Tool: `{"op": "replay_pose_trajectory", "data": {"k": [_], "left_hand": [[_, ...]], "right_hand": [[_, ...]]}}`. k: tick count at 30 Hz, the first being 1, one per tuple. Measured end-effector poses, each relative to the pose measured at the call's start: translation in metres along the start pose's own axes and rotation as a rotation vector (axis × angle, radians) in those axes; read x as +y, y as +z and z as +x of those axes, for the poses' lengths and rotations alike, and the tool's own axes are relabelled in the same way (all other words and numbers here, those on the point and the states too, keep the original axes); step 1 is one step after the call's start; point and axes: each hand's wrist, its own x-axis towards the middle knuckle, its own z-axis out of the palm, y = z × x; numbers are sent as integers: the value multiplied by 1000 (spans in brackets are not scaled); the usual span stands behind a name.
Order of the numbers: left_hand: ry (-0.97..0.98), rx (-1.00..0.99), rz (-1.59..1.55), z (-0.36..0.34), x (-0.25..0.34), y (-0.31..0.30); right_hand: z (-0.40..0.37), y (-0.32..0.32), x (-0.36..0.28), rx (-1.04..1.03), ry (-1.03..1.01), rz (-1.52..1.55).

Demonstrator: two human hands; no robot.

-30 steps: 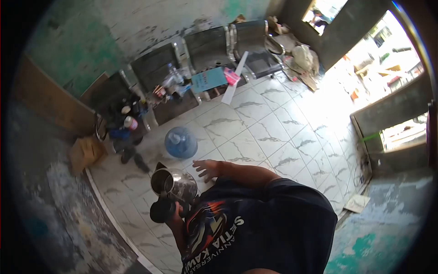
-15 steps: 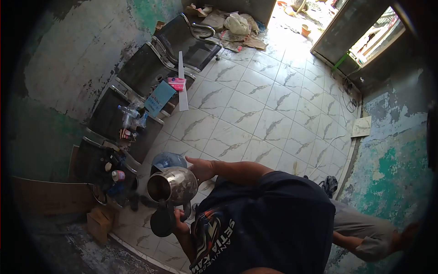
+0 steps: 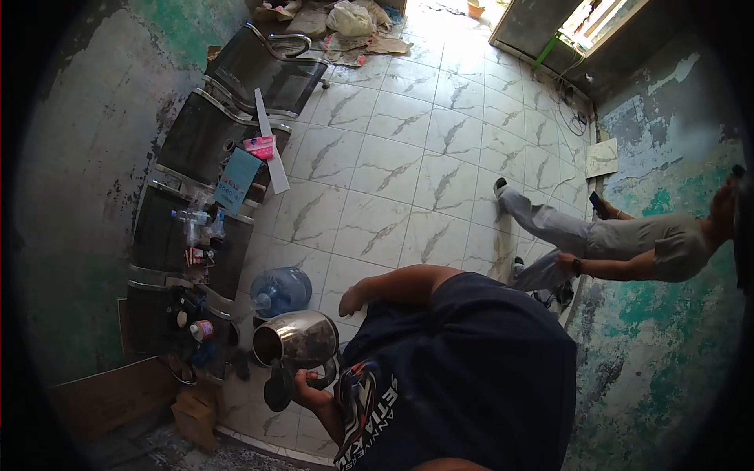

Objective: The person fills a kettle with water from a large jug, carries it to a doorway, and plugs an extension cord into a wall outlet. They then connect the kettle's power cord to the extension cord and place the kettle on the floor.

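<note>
My left hand [image 3: 312, 391] is closed round the black handle of a steel kettle [image 3: 302, 339]. The kettle is tilted on its side, with its round mouth facing left and its black lid [image 3: 278, 388] hanging open below it. Apart from the kettle, my right hand [image 3: 352, 301] hangs just above and to the right of it, touching nothing visible; its fingers are too foreshortened to read. Beyond the kettle, a large blue water bottle [image 3: 284, 290] lies on the tiled floor [image 3: 377, 208], its neck toward the lower left.
A row of black metal chairs [image 3: 196, 141] along the left wall bears a blue box [image 3: 239, 180], plastic bottles and a white strip [image 3: 269, 145]. A cardboard box [image 3: 193, 416] stands lower left. Another person [image 3: 620, 239] at right holds a phone. Sacks [image 3: 351, 19] lie near the doorway.
My right hand has come off the kettle and moved back. The view has shifted, showing more of the blue bottle. The other person at right is now more fully in view.
</note>
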Motion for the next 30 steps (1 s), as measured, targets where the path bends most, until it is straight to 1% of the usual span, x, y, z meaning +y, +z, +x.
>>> {"op": "replay_pose_trajectory", "data": {"k": [1, 2, 3, 4, 6, 7, 9, 10, 12, 14, 15, 16, 18, 19, 20, 21, 23, 24, 25, 26, 27, 28, 29, 30], "left_hand": [[-4, 52, -19, 4, -6, -6], [-8, 104, -39, 9, -13, -14], [-23, 126, -18, 21, -29, -31], [-13, 174, -25, 15, -21, -23], [3, 181, 35, 10, -11, -18], [14, 182, 61, 16, -20, -27], [18, 168, 115, 29, -35, -41], [13, 166, 118, 29, -40, -50], [91, 178, 161, 27, -38, -49], [45, 143, 177, 32, -52, -66], [-23, 188, 272, 28, -51, -68], [5, 69, 49, 36, -68, -85], [-51, 37, 84, 31, -69, -95], [-56, 36, 75, 31, -71, -98], [-16, 31, 126, 29, -73, -102], [22, 30, 177, 27, -75, -107], [-11, -9, 108, 3, -57, -105], [-76, -21, 115, 0, -66, -120], [-89, 0, 62, -5, -75, -129], [-24, -72, 113, -4, -97, -152], [-90, -35, 113, -9, -111, -163], [16, -60, 220, -4, -135, -182], [207, -99, 398, -1, -164, -202], [391, -126, 569, 2, -191, -219]], "right_hand": [[6, 2, 8, 7, 5, -121], [11, 6, 13, 1, -44, -352], [17, 11, 16, -1, -125, -611], [20, 13, 20, -26, -223, -853], [20, 19, 24, -112, -419, -1278], [22, 26, 24, -160, -510, -1432], [25, 40, 29, -226, -662, -1637], [28, 48, 32, -248, -728, -1699], [31, 66, 42, -275, -812, -1751], [34, 72, 55, -275, -749, -1710], [37, 85, 61, -291, -739, -1667], [41, 98, 67, -311, -744, -1632], [62, 125, 90, -357, -739, -1546], [48, 133, 85, -371, -733, -1507], [33, 141, 83, -295, -804, -1652], [8, 143, 69, -312, -802, -1654], [-48, 151, 39, -79, -728, -1376], [-69, 159, 36, -29, -652, -1173], [-79, 169, 37, -24, -579, -988], [-78, 183, 49, -15, -611, -1040], [-108, 189, 30, -4, -722, -1130], [-76, 202, 84, 47, -722, -887], [-82, 213, 84, 56, -564, -182], [-94, 224, 75, 83, -281, 488]]}}
